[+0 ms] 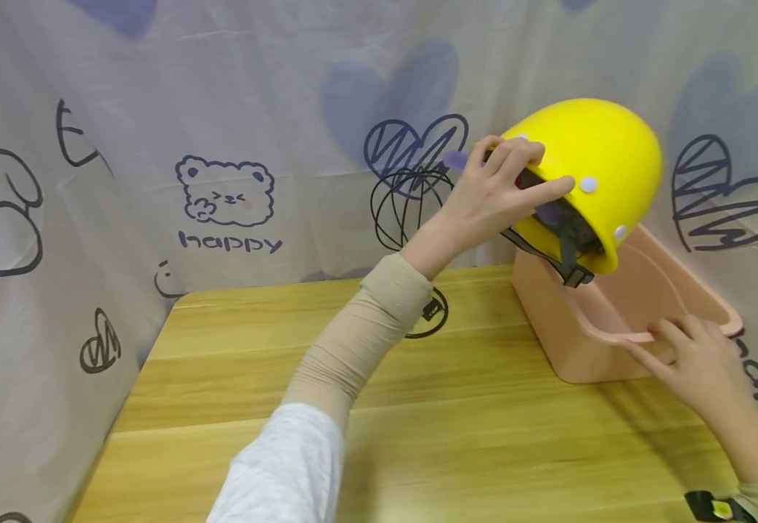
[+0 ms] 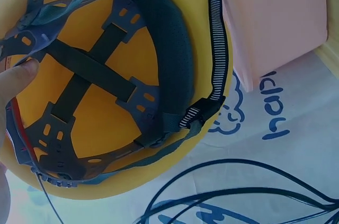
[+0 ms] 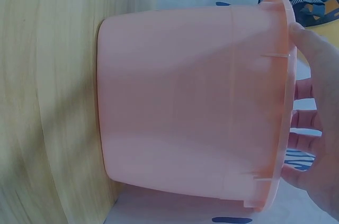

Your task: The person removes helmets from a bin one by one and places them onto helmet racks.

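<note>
A yellow helmet [image 1: 597, 145] is held up in the air over the far left part of a pink plastic bin [image 1: 562, 341]. My left hand [image 1: 490, 185] grips the helmet by its rim, with the thumb on the outer shell. Inside the helmet, the left wrist view shows a dark strap harness [image 2: 95, 68] and a chin strap with a black buckle [image 2: 204, 110]. My right hand [image 1: 702, 363] holds the near rim of the bin, its fingers hooked over the edge. The bin stands upright on the wooden table [image 1: 483, 436].
A black wire stand [image 1: 412, 207] with a rounded cage top and ring base stands behind my left forearm. A patterned cloth [image 1: 314, 94] hangs behind the table and along its left side. The bin is near the table's right side.
</note>
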Demonstrator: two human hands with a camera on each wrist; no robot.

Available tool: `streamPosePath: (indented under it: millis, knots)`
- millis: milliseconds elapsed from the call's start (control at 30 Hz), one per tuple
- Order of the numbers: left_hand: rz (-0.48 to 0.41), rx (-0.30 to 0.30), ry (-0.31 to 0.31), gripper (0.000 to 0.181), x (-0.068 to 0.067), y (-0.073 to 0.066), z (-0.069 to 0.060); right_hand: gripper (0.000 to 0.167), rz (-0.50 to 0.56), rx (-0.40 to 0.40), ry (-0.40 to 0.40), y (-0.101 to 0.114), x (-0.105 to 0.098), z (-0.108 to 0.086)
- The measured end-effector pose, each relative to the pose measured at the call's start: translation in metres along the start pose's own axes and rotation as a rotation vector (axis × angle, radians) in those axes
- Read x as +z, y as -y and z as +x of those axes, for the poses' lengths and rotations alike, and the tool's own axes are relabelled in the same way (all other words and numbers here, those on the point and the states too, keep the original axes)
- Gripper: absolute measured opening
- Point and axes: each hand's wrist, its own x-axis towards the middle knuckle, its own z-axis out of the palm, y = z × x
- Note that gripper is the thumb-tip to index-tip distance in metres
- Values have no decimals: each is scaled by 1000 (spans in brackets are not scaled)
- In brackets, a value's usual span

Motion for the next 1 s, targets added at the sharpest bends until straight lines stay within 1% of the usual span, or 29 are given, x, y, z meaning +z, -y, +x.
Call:
streamPosePath:
  millis: [200,333,433,533,633,867,1000]
  knots:
    - [-9,-13,-38,25,1,7,-3,58,-1,0,0,0,0,-2]
    - [-16,-39,-59,23,2,15,-4,58,1,2,4,-1,0,-2]
    - [-12,-67,-74,21,4,21,-4,58,8,-8,-17,-2,1,-1]
    - [4,-90,-75,20,7,27,-5,57,16,-31,-56,-3,3,-1]
    - [18,-115,-57,22,10,32,-7,55,21,-51,-81,-4,4,-1]
    - [42,-203,23,30,13,41,-14,56,20,-47,-76,-4,5,-2]
    - [63,-233,37,29,11,45,-15,57,21,-39,-80,-4,4,-2]
